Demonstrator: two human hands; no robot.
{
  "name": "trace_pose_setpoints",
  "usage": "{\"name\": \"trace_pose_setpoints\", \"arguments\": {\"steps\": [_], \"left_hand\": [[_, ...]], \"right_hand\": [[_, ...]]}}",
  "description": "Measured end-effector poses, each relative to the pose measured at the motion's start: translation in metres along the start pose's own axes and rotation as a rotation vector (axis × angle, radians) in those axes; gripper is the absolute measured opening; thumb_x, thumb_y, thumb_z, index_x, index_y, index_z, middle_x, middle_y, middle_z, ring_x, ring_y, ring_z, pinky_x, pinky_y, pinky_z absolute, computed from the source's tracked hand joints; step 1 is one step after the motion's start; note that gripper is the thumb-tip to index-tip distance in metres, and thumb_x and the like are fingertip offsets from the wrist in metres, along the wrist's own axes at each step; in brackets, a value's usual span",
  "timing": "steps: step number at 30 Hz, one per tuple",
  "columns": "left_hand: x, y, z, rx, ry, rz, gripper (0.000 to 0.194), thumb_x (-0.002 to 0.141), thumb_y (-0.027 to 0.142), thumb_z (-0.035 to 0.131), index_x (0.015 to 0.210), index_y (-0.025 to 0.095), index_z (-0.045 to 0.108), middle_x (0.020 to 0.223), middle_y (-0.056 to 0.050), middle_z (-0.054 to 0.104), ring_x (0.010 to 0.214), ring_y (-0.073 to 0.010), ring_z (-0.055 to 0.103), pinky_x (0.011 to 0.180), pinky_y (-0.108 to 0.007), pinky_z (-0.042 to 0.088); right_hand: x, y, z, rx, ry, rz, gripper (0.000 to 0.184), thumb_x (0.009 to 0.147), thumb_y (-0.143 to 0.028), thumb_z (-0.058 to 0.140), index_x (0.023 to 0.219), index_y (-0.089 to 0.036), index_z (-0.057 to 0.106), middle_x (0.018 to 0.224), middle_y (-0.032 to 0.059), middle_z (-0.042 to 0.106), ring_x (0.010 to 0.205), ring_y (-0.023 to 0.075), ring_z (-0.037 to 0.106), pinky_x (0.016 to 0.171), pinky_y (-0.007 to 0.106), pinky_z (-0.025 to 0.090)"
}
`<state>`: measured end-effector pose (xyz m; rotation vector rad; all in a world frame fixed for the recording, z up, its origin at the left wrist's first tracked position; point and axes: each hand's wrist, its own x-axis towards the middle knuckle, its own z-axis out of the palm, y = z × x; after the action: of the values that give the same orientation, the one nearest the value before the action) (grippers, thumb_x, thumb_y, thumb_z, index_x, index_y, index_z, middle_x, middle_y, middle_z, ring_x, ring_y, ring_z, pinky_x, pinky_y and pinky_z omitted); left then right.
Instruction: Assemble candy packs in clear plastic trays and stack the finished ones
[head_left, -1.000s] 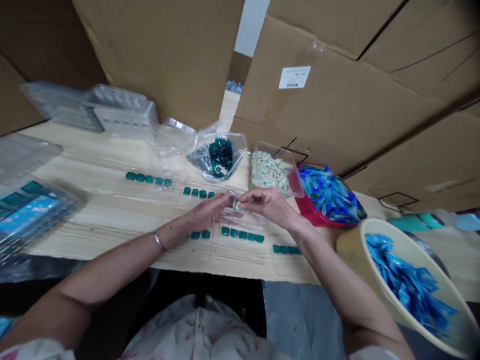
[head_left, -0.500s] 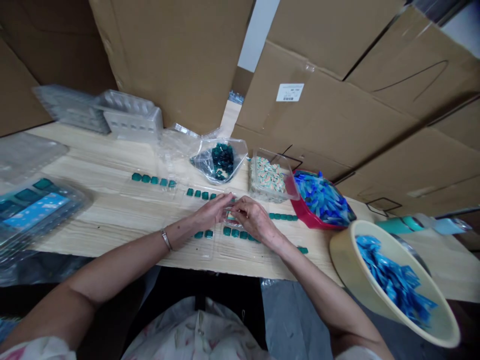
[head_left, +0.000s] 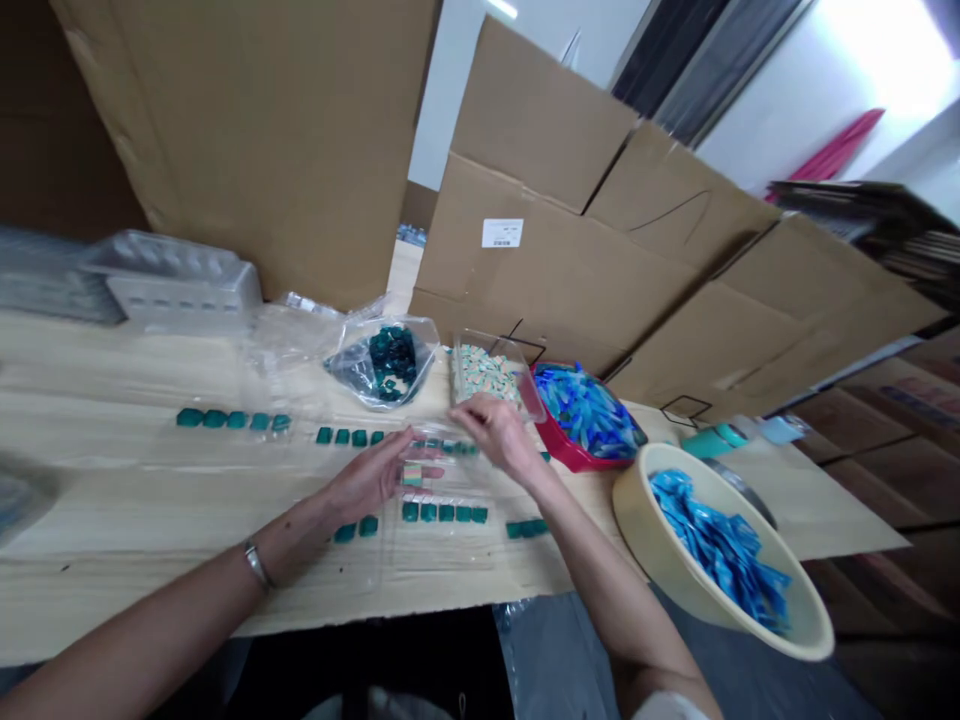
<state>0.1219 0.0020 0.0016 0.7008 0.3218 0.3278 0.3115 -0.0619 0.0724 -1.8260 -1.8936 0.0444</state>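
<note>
My left hand (head_left: 379, 472) is closed around the edge of a clear plastic piece (head_left: 450, 470), its fingers showing through from beneath. A small orange-and-green striped piece (head_left: 412, 475) lies at those fingers. My right hand (head_left: 496, 432) is pinched above the plastic's far right side; what its fingertips hold, if anything, is hidden. Around both hands, rows of small teal squarish pieces (head_left: 446, 513) lie in clear trays on the table. More striped pieces fill a clear box (head_left: 487, 372) just beyond my right hand.
Behind the hands stands an open clear bag (head_left: 352, 365) of teal pieces. To the right are a red basin (head_left: 576, 455) of blue pieces and a cream tub (head_left: 637, 510) of blue packets. Clear plastic trays (head_left: 180, 285) stand back left. Cardboard (head_left: 555, 270) walls the table's rear.
The view has swung right and up. My right hand has drawn apart from my left, toward the box of striped pieces. The striped piece now shows at my left fingers.
</note>
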Motion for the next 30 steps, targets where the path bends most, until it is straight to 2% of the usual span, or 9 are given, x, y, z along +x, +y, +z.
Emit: {"name": "trace_pose_setpoints", "arguments": {"steps": [2,4,5,7,10,17,23,27,30], "left_hand": [[0.000,0.002,0.001,0.022,0.038,-0.024,0.031,0.085,0.042,0.051,0.106,0.019,0.056,0.114,-0.014,0.063,0.099,-0.0279,0.063,0.077,-0.042,0.052],[-0.001,0.002,0.003,0.036,0.060,-0.044,0.032,0.085,0.043,0.051,0.106,0.019,0.055,0.116,-0.014,0.062,0.100,-0.0280,0.062,0.077,-0.042,0.052],[-0.001,0.002,0.003,0.041,0.064,-0.053,0.032,0.085,0.043,0.051,0.106,0.019,0.055,0.117,-0.014,0.062,0.100,-0.0280,0.062,0.077,-0.042,0.052],[0.000,0.002,0.003,0.045,0.068,-0.057,0.033,0.084,0.044,0.052,0.106,0.019,0.054,0.117,-0.014,0.062,0.100,-0.0280,0.062,0.076,-0.041,0.052],[0.001,0.002,0.001,0.046,0.072,-0.044,0.033,0.084,0.044,0.052,0.107,0.020,0.054,0.117,-0.014,0.062,0.100,-0.0280,0.062,0.075,-0.040,0.052],[0.002,0.002,-0.001,0.033,0.073,-0.052,0.033,0.084,0.044,0.053,0.107,0.020,0.055,0.117,-0.014,0.062,0.100,-0.0283,0.062,0.073,-0.039,0.052],[0.003,0.002,-0.002,0.021,0.060,-0.042,0.033,0.083,0.042,0.053,0.107,0.019,0.056,0.115,-0.014,0.063,0.099,-0.0279,0.063,0.071,-0.038,0.053],[0.002,0.003,0.000,0.008,0.069,-0.026,0.030,0.085,0.041,0.052,0.104,0.018,0.056,0.114,-0.015,0.062,0.097,-0.0268,0.064,0.073,-0.038,0.053],[0.001,0.004,0.001,-0.016,0.053,-0.009,0.028,0.086,0.040,0.050,0.103,0.018,0.056,0.111,-0.014,0.063,0.095,-0.0261,0.064,0.073,-0.040,0.053]], "right_hand": [[0.022,0.043,-0.012,-0.131,0.089,0.173,0.015,0.083,-0.021,0.054,0.079,-0.017,0.069,0.080,0.0066,0.067,0.075,0.0162,0.058,0.068,0.025,0.040],[0.043,0.085,-0.018,-0.190,0.022,0.322,0.013,0.077,-0.013,0.056,0.077,-0.015,0.069,0.082,0.0071,0.067,0.077,0.0156,0.057,0.069,0.023,0.038],[0.051,0.103,-0.017,-0.198,0.005,0.344,0.013,0.076,-0.012,0.056,0.075,-0.013,0.069,0.080,0.0072,0.067,0.076,0.0148,0.057,0.068,0.023,0.038],[0.062,0.127,-0.012,-0.197,-0.041,0.366,0.009,0.070,-0.010,0.059,0.069,-0.012,0.068,0.073,0.0061,0.066,0.071,0.0134,0.056,0.065,0.022,0.037],[0.068,0.143,0.001,-0.181,-0.085,0.368,0.005,0.062,-0.008,0.065,0.063,-0.012,0.066,0.067,0.0041,0.065,0.065,0.0127,0.054,0.061,0.021,0.036],[0.062,0.140,0.013,-0.131,-0.091,0.362,0.010,0.062,-0.004,0.061,0.061,-0.014,0.063,0.071,0.0037,0.065,0.070,0.0134,0.056,0.066,0.022,0.038],[0.056,0.121,-0.002,-0.039,-0.030,0.351,0.012,0.064,-0.009,0.059,0.053,-0.014,0.057,0.056,0.0000,0.059,0.060,0.0101,0.052,0.060,0.020,0.037],[0.044,0.093,-0.021,0.103,0.021,0.360,0.010,0.068,-0.022,0.062,0.063,-0.015,0.059,0.056,-0.0010,0.057,0.052,0.0094,0.049,0.052,0.021,0.038],[0.025,0.053,-0.025,0.464,-0.014,0.363,0.025,0.065,-0.036,0.069,0.073,-0.014,0.060,0.057,-0.0017,0.057,0.047,0.0084,0.046,0.046,0.021,0.036]]}}
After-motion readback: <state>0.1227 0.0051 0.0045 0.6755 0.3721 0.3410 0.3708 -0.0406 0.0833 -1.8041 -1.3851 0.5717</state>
